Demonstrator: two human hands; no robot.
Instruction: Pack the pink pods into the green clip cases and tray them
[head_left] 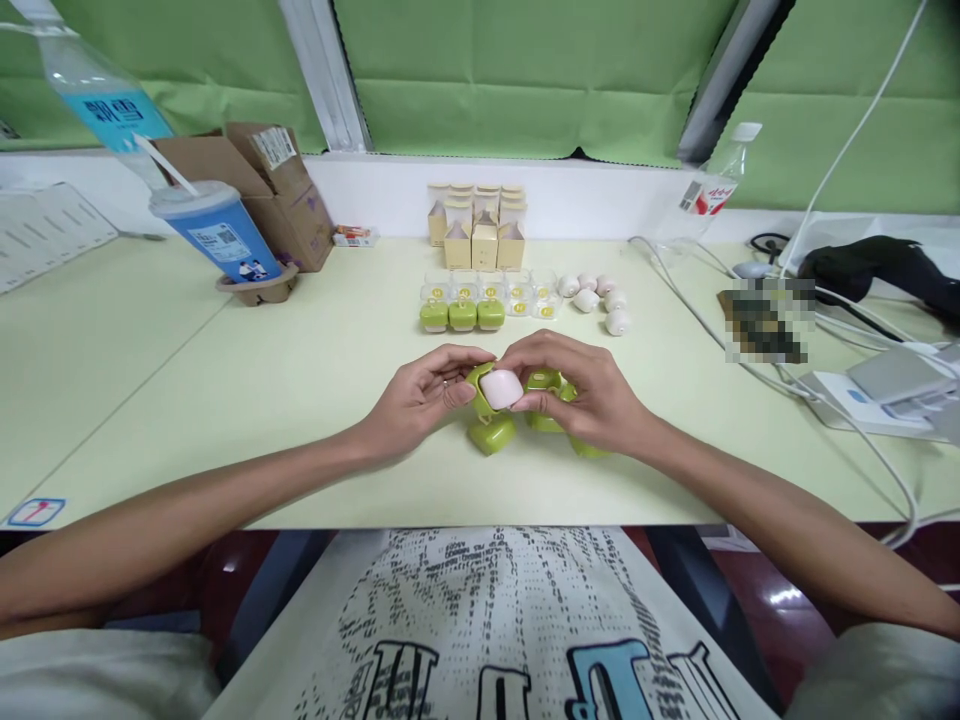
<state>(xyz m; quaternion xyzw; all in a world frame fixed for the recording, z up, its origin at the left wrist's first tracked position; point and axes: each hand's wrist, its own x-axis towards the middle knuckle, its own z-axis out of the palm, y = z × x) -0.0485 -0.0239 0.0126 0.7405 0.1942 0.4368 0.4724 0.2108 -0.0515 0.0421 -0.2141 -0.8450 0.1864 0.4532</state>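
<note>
My left hand (420, 398) grips a small glossy green case (480, 388) at the middle of the table's near side. With thumb and fingers, my right hand (581, 385) pinches a pale pink rounded piece (500, 388) lying against the mouth of that case. Just below is another green rounded part (491, 435); whether it is the case's hinged lid or separate, I cannot tell. More green cases (545, 420) lie under and beside my right hand, partly hidden by it. Further back, three closed green cases (463, 316) stand in a row.
Behind the row are clear packs with yellow labels (491, 290), several pale pink pieces (586, 300) and small open cartons (484, 245). A blue cup (225, 235) and cardboard box (296, 210) stand left. Cables (697, 310), a bottle (709, 190) and a white box (862, 405) occupy the right.
</note>
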